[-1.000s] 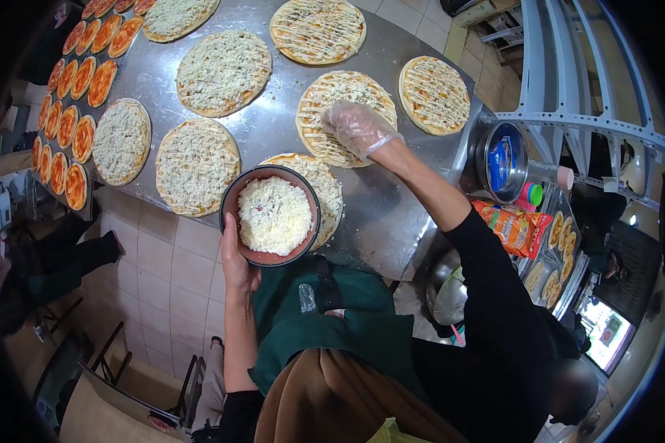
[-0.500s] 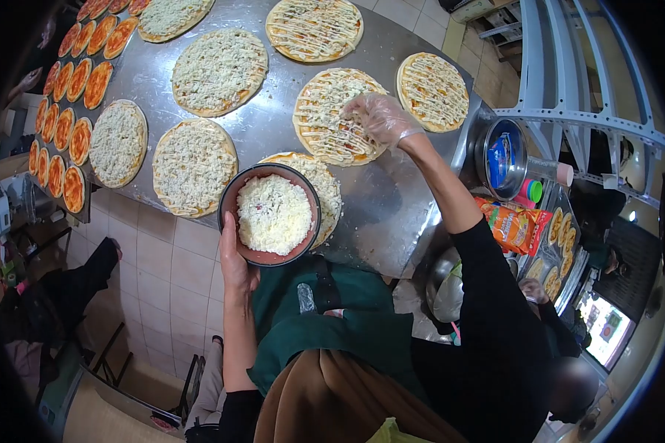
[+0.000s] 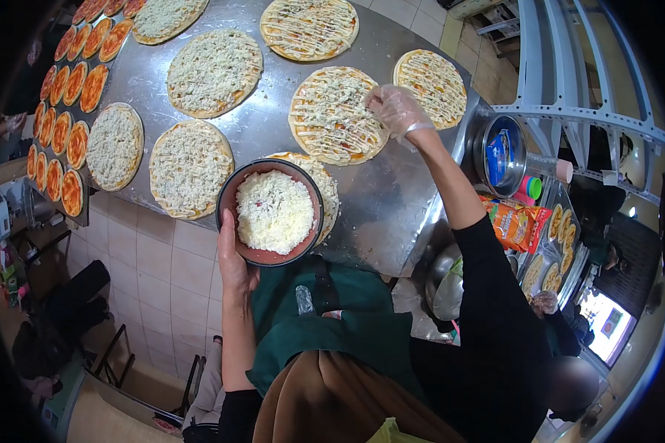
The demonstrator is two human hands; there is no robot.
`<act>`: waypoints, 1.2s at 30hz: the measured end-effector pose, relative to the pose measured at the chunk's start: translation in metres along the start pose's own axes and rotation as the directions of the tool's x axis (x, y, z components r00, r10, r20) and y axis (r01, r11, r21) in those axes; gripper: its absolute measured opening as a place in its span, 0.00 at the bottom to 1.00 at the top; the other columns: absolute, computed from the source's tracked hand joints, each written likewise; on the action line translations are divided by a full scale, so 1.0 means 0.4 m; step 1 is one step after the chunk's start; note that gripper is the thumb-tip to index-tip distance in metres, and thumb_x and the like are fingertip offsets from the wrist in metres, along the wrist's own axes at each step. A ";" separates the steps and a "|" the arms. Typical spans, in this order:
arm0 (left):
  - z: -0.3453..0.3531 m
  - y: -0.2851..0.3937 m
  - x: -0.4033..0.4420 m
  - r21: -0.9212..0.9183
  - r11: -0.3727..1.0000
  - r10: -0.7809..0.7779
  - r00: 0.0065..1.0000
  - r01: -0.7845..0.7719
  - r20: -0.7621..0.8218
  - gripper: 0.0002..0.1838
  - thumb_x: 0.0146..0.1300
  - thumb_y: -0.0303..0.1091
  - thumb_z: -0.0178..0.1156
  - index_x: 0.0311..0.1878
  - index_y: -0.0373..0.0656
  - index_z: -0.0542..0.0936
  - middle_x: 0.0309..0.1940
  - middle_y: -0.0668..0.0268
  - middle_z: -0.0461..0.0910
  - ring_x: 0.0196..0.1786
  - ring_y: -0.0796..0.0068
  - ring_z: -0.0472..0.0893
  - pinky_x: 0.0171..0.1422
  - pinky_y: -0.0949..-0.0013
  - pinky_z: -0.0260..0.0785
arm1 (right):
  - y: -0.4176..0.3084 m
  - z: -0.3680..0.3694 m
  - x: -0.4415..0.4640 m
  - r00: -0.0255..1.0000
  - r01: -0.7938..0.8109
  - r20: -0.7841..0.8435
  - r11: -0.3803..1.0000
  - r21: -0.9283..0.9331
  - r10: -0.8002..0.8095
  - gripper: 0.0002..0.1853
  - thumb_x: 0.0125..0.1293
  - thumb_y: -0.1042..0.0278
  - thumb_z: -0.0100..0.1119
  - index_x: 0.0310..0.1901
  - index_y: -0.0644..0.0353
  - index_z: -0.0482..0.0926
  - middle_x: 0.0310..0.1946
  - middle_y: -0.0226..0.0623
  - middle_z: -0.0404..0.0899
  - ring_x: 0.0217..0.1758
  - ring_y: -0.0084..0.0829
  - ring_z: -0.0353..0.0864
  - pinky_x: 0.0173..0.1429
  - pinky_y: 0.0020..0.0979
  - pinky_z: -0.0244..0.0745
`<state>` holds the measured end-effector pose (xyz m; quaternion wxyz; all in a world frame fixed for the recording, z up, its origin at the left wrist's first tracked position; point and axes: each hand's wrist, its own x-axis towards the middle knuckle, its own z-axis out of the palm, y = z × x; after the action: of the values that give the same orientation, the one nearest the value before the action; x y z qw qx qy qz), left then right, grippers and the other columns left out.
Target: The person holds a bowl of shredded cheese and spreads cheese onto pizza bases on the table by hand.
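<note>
My left hand (image 3: 236,258) is bare and wrapped round the near left side of a dark bowl (image 3: 227,193) of shredded white cheese (image 3: 275,212). Gloved in clear plastic, my right hand (image 3: 399,111) is over the right edge of a pizza (image 3: 338,117) with sauce stripes and some cheese on its upper part. Its fingers are pinched together; what is between them is hidden. The bowl overlaps a cheese-covered pizza (image 3: 325,193). Another striped pizza (image 3: 430,88) lies just beyond my right hand.
Cheese-topped pizzas (image 3: 191,168) and small sauced bases (image 3: 93,88) lie on the metal table (image 3: 377,214). To the right are a metal bowl (image 3: 521,166), an orange packet (image 3: 511,225) and a shelf frame (image 3: 584,118). A co-worker's gloved hand (image 3: 547,301) is by a tray at right.
My right hand has moved right across the striped pizza, from its middle to its right edge. More cheese shows on its upper part. My left hand keeps hold of the bowl.
</note>
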<state>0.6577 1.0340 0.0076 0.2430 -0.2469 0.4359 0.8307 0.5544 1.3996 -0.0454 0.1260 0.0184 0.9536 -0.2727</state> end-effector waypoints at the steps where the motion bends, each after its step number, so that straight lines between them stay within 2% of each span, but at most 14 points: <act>1: 0.004 0.000 0.001 0.006 1.000 0.004 1.000 -0.004 0.001 0.32 0.75 0.52 0.47 0.71 0.38 0.62 0.67 0.57 0.69 0.67 0.63 0.72 0.72 0.59 0.65 | 0.040 0.003 0.018 0.998 0.060 -0.030 0.998 -0.019 -0.061 0.08 0.66 0.71 0.54 0.43 0.58 0.81 0.34 0.45 0.83 0.37 0.35 0.82 0.44 0.34 0.76; 2: 0.007 -0.002 0.003 0.011 1.000 0.001 1.000 -0.001 -0.003 0.32 0.75 0.52 0.47 0.71 0.38 0.62 0.67 0.57 0.69 0.67 0.63 0.71 0.72 0.59 0.65 | 0.045 -0.004 0.029 0.999 0.051 0.010 0.998 0.021 -0.052 0.08 0.67 0.71 0.53 0.43 0.60 0.82 0.34 0.46 0.83 0.36 0.36 0.82 0.43 0.35 0.76; 5: 0.018 -0.005 0.010 0.024 1.000 -0.004 1.000 0.004 -0.003 0.32 0.75 0.52 0.47 0.71 0.38 0.62 0.67 0.57 0.68 0.67 0.64 0.71 0.72 0.59 0.64 | 0.039 0.004 0.030 0.988 0.041 -0.152 0.999 0.023 -0.037 0.09 0.67 0.69 0.54 0.43 0.61 0.82 0.35 0.47 0.83 0.37 0.41 0.83 0.43 0.37 0.76; 8: 0.029 -0.007 0.019 0.029 1.000 -0.006 1.000 0.006 0.018 0.32 0.75 0.52 0.47 0.71 0.38 0.62 0.67 0.57 0.69 0.67 0.64 0.71 0.72 0.60 0.64 | 0.016 -0.012 0.007 0.994 -0.020 -0.110 0.991 -0.133 0.005 0.10 0.67 0.68 0.53 0.44 0.61 0.82 0.35 0.48 0.83 0.39 0.45 0.83 0.45 0.39 0.76; 11: 0.042 -0.012 0.034 0.028 1.000 0.001 1.000 -0.002 0.024 0.30 0.75 0.51 0.47 0.70 0.37 0.64 0.66 0.58 0.70 0.66 0.66 0.72 0.71 0.61 0.65 | -0.016 -0.021 -0.025 0.995 -0.100 -0.037 0.986 -0.132 0.096 0.11 0.68 0.66 0.52 0.45 0.60 0.81 0.35 0.49 0.83 0.40 0.46 0.83 0.46 0.41 0.76; 14: 0.075 -0.016 0.048 0.001 1.000 0.025 1.000 -0.025 0.009 0.27 0.76 0.48 0.48 0.67 0.37 0.66 0.63 0.58 0.72 0.64 0.70 0.74 0.68 0.63 0.68 | 0.015 0.014 -0.042 0.994 0.110 0.015 0.992 -0.057 -0.109 0.11 0.68 0.69 0.50 0.46 0.59 0.81 0.35 0.49 0.83 0.39 0.46 0.83 0.46 0.41 0.75; 17: 0.085 -0.035 0.079 0.014 0.998 0.062 0.997 -0.063 0.046 0.26 0.76 0.47 0.48 0.67 0.37 0.66 0.63 0.59 0.72 0.64 0.70 0.74 0.68 0.63 0.67 | -0.003 0.035 -0.071 0.995 0.060 -0.077 0.998 0.016 -0.059 0.11 0.68 0.70 0.50 0.47 0.59 0.80 0.35 0.48 0.83 0.38 0.48 0.82 0.45 0.41 0.75; 18: 0.096 -0.035 0.086 0.017 0.998 0.059 0.997 -0.060 0.051 0.25 0.76 0.46 0.48 0.67 0.38 0.66 0.62 0.60 0.73 0.62 0.70 0.75 0.68 0.64 0.67 | -0.016 0.044 -0.075 0.982 0.073 -0.167 0.994 -0.083 -0.086 0.10 0.70 0.71 0.51 0.47 0.59 0.80 0.33 0.45 0.82 0.35 0.41 0.83 0.41 0.38 0.76; 21: 0.106 -0.055 0.119 0.094 0.987 0.121 0.989 -0.128 0.082 0.28 0.75 0.50 0.48 0.68 0.38 0.67 0.64 0.60 0.72 0.65 0.69 0.73 0.70 0.63 0.65 | -0.077 -0.005 -0.089 0.990 -0.137 -0.021 0.983 0.126 0.140 0.11 0.68 0.69 0.52 0.47 0.59 0.81 0.37 0.49 0.82 0.40 0.44 0.83 0.48 0.39 0.76; 24: 0.117 -0.076 0.148 0.207 0.957 0.197 0.979 -0.202 0.044 0.27 0.75 0.48 0.49 0.66 0.38 0.68 0.62 0.61 0.73 0.63 0.70 0.74 0.69 0.63 0.66 | -0.175 -0.076 -0.121 0.982 -0.191 0.068 0.905 0.380 0.179 0.12 0.70 0.63 0.53 0.48 0.58 0.81 0.35 0.48 0.81 0.39 0.43 0.81 0.49 0.39 0.76; 27: 0.155 -0.086 0.152 0.294 0.925 0.239 0.970 -0.241 0.044 0.25 0.76 0.46 0.48 0.67 0.38 0.67 0.62 0.61 0.71 0.63 0.71 0.71 0.70 0.65 0.61 | -0.268 -0.095 -0.159 0.987 0.052 0.115 0.891 0.452 -0.116 0.16 0.72 0.59 0.55 0.49 0.64 0.80 0.32 0.41 0.81 0.34 0.31 0.82 0.41 0.32 0.79; 30: 0.207 -0.088 0.139 0.372 0.878 0.292 0.953 -0.300 0.081 0.25 0.77 0.43 0.45 0.68 0.36 0.65 0.63 0.58 0.69 0.66 0.70 0.67 0.72 0.66 0.56 | -0.279 0.007 -0.169 0.948 0.317 0.039 0.942 -0.106 -0.315 0.26 0.70 0.47 0.55 0.54 0.64 0.77 0.42 0.49 0.81 0.43 0.43 0.83 0.47 0.40 0.79; 33: 0.205 -0.122 0.163 0.347 0.891 0.306 0.952 -0.293 0.017 0.24 0.78 0.42 0.45 0.69 0.36 0.65 0.64 0.57 0.69 0.66 0.69 0.67 0.73 0.66 0.56 | -0.302 0.064 -0.206 0.968 0.246 0.101 0.942 -0.229 -0.228 0.29 0.67 0.46 0.57 0.52 0.71 0.75 0.45 0.50 0.80 0.49 0.46 0.81 0.53 0.43 0.77; 36: 0.191 -0.148 0.167 0.297 0.915 0.276 0.961 -0.271 0.026 0.24 0.78 0.41 0.44 0.69 0.36 0.64 0.64 0.56 0.68 0.67 0.68 0.67 0.73 0.65 0.56 | -0.252 0.095 -0.206 0.923 0.256 0.268 0.960 0.111 -0.277 0.25 0.65 0.49 0.60 0.53 0.63 0.74 0.48 0.50 0.78 0.51 0.51 0.79 0.55 0.44 0.75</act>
<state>0.6285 1.1407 -0.0317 0.1552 -0.1508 0.5884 0.7791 0.6325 1.2967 -0.0039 0.2208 -0.1458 0.9090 -0.3221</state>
